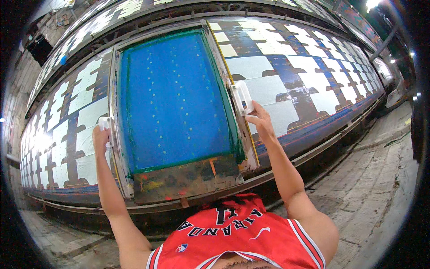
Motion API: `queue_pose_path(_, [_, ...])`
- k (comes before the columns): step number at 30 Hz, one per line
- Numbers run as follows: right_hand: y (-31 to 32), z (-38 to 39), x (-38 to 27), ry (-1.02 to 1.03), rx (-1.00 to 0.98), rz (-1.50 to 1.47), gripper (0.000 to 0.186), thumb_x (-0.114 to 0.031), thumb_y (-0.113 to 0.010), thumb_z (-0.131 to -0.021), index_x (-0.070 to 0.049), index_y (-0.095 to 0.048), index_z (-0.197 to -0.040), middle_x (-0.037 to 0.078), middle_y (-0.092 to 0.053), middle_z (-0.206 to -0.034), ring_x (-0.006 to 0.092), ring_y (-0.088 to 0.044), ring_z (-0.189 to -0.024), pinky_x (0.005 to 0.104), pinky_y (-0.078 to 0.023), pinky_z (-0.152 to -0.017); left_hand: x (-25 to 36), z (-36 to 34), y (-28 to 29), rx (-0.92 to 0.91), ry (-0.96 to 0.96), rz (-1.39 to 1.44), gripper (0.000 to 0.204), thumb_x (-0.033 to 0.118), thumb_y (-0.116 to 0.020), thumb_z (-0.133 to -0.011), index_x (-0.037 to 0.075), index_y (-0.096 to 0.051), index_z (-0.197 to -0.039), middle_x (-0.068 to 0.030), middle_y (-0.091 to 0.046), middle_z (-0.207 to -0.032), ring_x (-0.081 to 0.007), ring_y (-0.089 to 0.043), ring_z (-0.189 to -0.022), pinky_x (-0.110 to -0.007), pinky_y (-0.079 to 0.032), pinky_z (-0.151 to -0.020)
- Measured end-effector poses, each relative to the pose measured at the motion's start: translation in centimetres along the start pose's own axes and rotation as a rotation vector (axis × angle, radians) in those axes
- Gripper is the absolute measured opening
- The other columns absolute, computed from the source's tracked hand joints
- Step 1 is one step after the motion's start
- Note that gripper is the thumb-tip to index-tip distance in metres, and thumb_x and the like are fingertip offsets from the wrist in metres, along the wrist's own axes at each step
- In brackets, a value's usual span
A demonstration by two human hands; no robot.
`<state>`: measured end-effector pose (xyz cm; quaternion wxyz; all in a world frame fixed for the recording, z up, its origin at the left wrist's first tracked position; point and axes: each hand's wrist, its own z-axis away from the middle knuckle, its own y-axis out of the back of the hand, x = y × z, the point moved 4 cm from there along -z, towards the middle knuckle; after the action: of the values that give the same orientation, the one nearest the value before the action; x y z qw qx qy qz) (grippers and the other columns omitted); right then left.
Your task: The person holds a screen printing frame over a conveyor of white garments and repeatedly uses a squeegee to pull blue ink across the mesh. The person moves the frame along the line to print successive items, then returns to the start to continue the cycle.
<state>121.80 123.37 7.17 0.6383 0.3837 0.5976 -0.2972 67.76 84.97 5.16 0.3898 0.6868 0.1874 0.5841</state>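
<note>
A screen-printing frame (251,154) with a blue mesh (179,98) lies across the long table in front of me. Pale dots run down the mesh in columns, and dark green borders its edges. My left hand (100,140) is closed around a white handle (105,122) on the frame's left side. On the right side, my right hand (262,121) grips the lower end of another white handle (236,95), its thumb and fingers on either side. The near end of the frame is a stained, brownish strip (188,179).
The long printing table (309,127) carries rows of white cut-out fabric pieces (264,89) on both sides of the frame. A rail (349,127) runs along its near edge. Another such table (107,22) stands beyond. Paved floor (358,179) lies on my side.
</note>
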Motion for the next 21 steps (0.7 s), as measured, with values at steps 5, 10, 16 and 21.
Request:
queue_pose_path(5, [8.3, -0.8, -1.5, 0.059, 0.002, 0.009, 0.079, -0.014, -0.071, -0.075, 0.008, -0.043, -0.146, 0.017, -0.066, -0.119, 0.0253, -0.062, -0.109, 0.0344, -0.047, -0.099, 7.8, 4.3, -2.3, -0.04, -0.091, 0.147, 0.026, 0.009, -0.072, -0.083, -0.002, -0.061, -0.104, -0.0101, -0.068, -0.085, -0.0169, -0.064, -0.062, -0.032, -0.051, -0.051])
queue_pose_path(10, [19.0, -0.4, -1.7, 0.044, 0.059, -0.009, 0.079, -0.014, -0.07, -0.075, 0.007, -0.044, -0.146, 0.016, -0.066, -0.118, 0.0235, -0.063, -0.108, 0.0338, -0.046, -0.099, 15.9, 10.9, -7.2, -0.185, -0.095, 0.347, 0.027, -0.004, -0.067, -0.082, -0.001, -0.06, -0.108, -0.0089, -0.065, -0.081, -0.0165, -0.066, -0.065, -0.033, -0.055, -0.05])
queue_pose_path(16, [31.3, 0.0, -0.3, 0.008, 0.046, -0.038, 0.081, -0.016, -0.071, -0.075, 0.007, -0.042, -0.147, 0.017, -0.066, -0.119, 0.0239, -0.063, -0.108, 0.0353, -0.047, -0.1, 22.6, 17.8, -14.3, -0.229, -0.094, 0.355, 0.03, -0.006, -0.068, -0.081, -0.001, -0.061, -0.11, -0.0091, -0.066, -0.079, -0.0165, -0.065, -0.06, -0.032, -0.051, -0.047])
queue_pose_path(21, [38.6, 0.0, 1.1, -0.06, 0.11, 0.031, 0.085, -0.017, -0.072, -0.073, 0.008, -0.041, -0.148, 0.021, -0.064, -0.125, 0.0262, -0.062, -0.111, 0.0364, -0.046, -0.101, 25.8, 22.2, -19.4, -0.228, 0.0, 0.363, 0.036, -0.007, -0.068, -0.081, -0.002, -0.06, -0.116, -0.0106, -0.065, -0.082, -0.0179, -0.064, -0.062, -0.032, -0.051, -0.047])
